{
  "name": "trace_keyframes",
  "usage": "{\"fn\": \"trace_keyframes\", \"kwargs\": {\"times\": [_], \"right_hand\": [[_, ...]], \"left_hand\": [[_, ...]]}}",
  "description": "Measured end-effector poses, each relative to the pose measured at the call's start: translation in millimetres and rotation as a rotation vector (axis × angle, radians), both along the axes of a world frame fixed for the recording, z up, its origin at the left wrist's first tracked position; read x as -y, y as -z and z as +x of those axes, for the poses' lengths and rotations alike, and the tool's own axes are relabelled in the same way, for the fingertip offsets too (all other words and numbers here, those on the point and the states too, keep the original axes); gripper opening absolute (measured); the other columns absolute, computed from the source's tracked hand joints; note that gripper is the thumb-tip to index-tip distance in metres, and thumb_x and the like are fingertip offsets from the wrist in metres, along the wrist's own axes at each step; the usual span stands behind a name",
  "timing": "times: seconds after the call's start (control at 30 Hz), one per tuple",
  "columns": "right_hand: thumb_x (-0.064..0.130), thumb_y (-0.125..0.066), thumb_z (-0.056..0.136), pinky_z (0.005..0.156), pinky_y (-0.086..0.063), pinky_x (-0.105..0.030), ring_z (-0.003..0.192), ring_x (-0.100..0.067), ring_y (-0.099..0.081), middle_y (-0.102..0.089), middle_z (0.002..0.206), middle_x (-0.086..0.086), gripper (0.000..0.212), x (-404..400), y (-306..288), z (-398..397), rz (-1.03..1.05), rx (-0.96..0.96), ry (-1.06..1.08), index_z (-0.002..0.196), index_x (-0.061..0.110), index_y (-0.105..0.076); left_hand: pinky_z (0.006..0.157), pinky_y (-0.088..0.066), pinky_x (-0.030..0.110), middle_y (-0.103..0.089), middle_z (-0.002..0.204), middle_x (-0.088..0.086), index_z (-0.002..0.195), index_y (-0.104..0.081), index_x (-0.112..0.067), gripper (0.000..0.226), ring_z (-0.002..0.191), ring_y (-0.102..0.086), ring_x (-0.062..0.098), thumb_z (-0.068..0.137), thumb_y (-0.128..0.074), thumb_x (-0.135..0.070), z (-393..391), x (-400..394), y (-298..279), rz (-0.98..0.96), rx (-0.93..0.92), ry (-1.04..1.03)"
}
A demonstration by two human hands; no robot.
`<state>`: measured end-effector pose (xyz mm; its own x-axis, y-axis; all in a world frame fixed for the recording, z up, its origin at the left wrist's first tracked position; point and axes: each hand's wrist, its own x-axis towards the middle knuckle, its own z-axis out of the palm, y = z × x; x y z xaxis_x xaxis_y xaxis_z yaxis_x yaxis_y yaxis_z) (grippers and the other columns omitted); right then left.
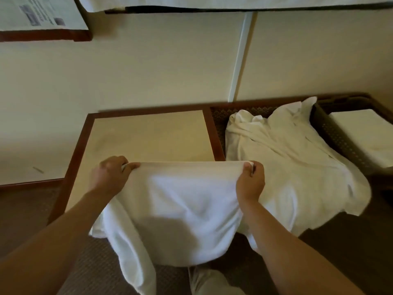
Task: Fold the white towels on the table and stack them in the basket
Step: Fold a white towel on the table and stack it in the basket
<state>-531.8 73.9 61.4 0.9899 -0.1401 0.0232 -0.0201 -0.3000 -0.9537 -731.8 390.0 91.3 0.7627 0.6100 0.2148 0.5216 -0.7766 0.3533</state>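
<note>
Towel (176,209), white and soft, hangs stretched over the near edge of the desk (148,135), its top corners pinched by the fingers of the left hand (110,175) and right hand (251,179), with bare beige desk beyond. Just right, a crumpled pile of towels (287,162) lies beside the dark woven basket (331,133), which holds a folded towel (365,137).

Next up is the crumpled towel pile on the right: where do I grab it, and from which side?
Likely the peak at the pile's far end, near the basket, pinched from above: it sticks up free, while the rest lies flat and tangled.
</note>
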Motion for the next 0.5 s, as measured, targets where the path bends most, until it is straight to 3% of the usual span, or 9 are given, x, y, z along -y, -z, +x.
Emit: {"fn": "trace_keyframes", "kwargs": {"times": [0.13, 0.33, 0.5], "right_hand": [[0.02, -0.047, 0.108, 0.077, -0.039, -0.023, 0.094, -0.022, -0.056, -0.062, 0.104, -0.005, 0.02, -67, 4, 94, -0.069, -0.02, -0.037, 0.114, 0.007, -0.061], [0.024, -0.045, 0.108, 0.083, -0.048, -0.036, 0.106, -0.033, -0.063, -0.066, 0.115, -0.013, 0.026, -154, 35, 217, -0.144, -0.057, -0.064, 0.12, 0.008, -0.061], [0.017, -0.05, 0.106, 0.073, -0.03, -0.031, 0.104, -0.04, -0.06, -0.066, 0.11, -0.023, 0.025, -213, 56, 306, -0.28, -0.005, -0.103, 0.108, -0.003, -0.065]], "left_hand": [[0.071, -0.052, 0.04, -0.064, 0.079, 0.002, 0.078, -0.065, -0.018, 0.041, 0.079, -0.061, 0.029, 0.091, -0.066, -0.057, 82, -66, -10, 0.012, -0.155, 0.033], [0.073, -0.049, 0.038, -0.059, 0.084, -0.009, 0.078, -0.056, -0.027, 0.06, 0.086, -0.063, 0.022, 0.084, -0.028, -0.081, 197, -164, 5, 0.097, -0.408, 0.136], [0.08, -0.052, 0.04, -0.068, 0.1, -0.002, 0.097, -0.066, -0.028, 0.063, 0.097, -0.067, 0.027, 0.086, -0.032, -0.08, 272, -227, 32, 0.143, -0.398, 0.171]]}}
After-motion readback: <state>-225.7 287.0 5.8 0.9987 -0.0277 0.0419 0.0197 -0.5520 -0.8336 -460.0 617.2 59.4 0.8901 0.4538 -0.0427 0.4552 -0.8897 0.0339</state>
